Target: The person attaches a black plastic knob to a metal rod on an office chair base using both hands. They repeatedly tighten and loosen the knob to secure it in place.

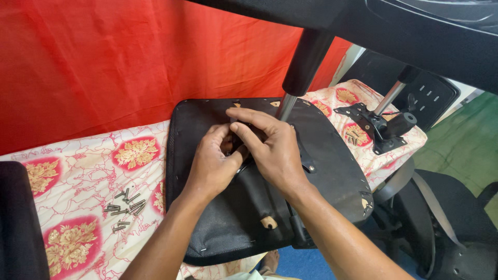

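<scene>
A chair seat [321,171] is being worked on, upside down on a table.

The seat is laid flat on a flowered cloth [78,171]. A metal part at its middle is pressed on by the left hand [212,163] and the right hand [272,150], which are bunched close together, touching. The fingers of both hands are curled in, but what is pinched between them is hidden, so the grip cannot be told. A shiny pole [286,106] with a black sleeve stands up from the seat just behind the hands. A pile of screws [124,207] is left unused on the cloth to the left, so the work is judged not finished. A second plate with a pole [381,122] is set aside at the right. How many screws are already in cannot be seen.
</scene>
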